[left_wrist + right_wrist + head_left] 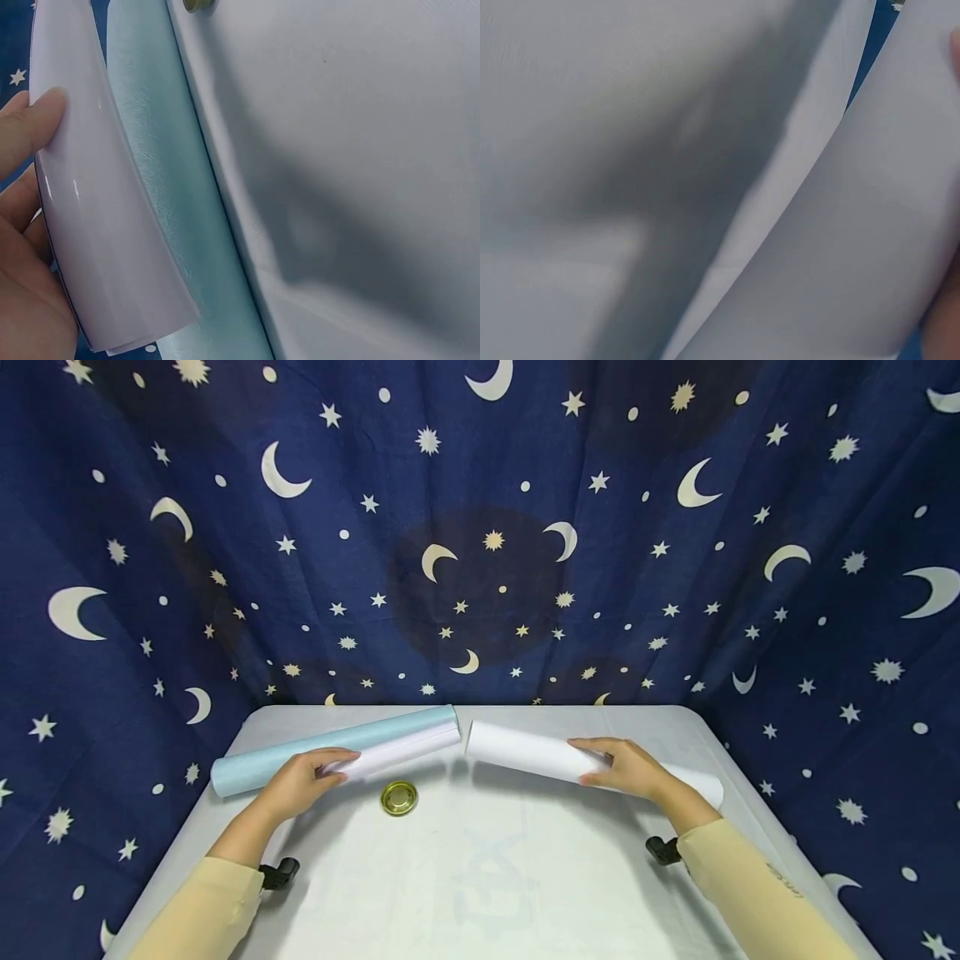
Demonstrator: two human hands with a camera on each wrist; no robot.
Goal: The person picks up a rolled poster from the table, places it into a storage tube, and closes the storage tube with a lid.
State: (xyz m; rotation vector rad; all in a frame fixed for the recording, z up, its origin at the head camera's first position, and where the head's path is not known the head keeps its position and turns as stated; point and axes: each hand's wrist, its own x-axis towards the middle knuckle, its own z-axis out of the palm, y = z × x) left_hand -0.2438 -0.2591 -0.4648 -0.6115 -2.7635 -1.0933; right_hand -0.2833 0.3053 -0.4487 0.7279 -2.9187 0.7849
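Note:
My left hand (pixel 300 783) grips a thin, pale lilac roll of glossy sheet (pixel 408 750). In the left wrist view the thumb presses on that lilac roll (pixel 105 195), whose overlapping sheet edges show at the near end. Just behind it lies a longer light blue roll (pixel 292 755), slanting along the back left of the table. On the other side, my right hand (pixel 630 768) holds a white roll (pixel 525 750), thumb and fingers around its middle. The white roll (pixel 832 240) fills much of the right wrist view, where only a bit of the hand shows.
A small gold-coloured round dish or lid (pixel 399 797) sits on the white-covered table (pixel 480 893), right of the left hand. Dark blue curtains (pixel 480 568) with moons and stars hang behind the table and on both sides.

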